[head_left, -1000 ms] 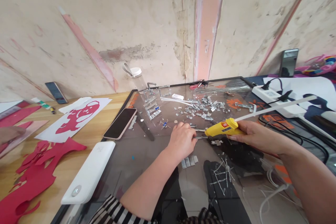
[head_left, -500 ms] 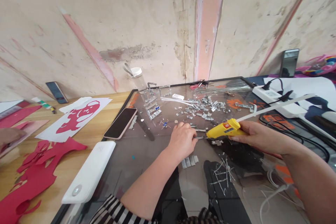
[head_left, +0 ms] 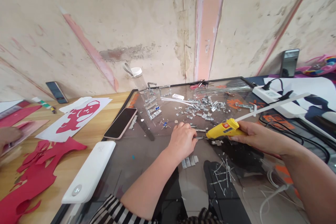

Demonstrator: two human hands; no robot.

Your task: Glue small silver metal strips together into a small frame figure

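Note:
My right hand (head_left: 256, 134) is wrapped round a yellow hot glue gun (head_left: 223, 129), with a long white glue stick (head_left: 278, 105) jutting from its back. The gun's nozzle points left, close to a thin grey metal strip (head_left: 201, 137). At the strip's other end is my left hand (head_left: 183, 138), its fingers pinched together on it. Below that hand lies a row of flat silvery pieces (head_left: 190, 161). Twisted wire pieces (head_left: 223, 175) lie nearer to me. Beyond both hands, many small metal bits (head_left: 207, 106) are scattered on the glass tabletop (head_left: 120, 168).
A phone (head_left: 120, 123) and a white power bank (head_left: 89, 171) lie on the left. Behind them stands a clear bottle (head_left: 139, 78). On the right are a power strip (head_left: 278, 101) and black cables (head_left: 296, 136). Another person's hand (head_left: 10, 136) is beside red paper (head_left: 52, 164).
The back end of the glue stick has shifted slightly left and down. My left hand stays put. The other person's hand at the far left has moved a little.

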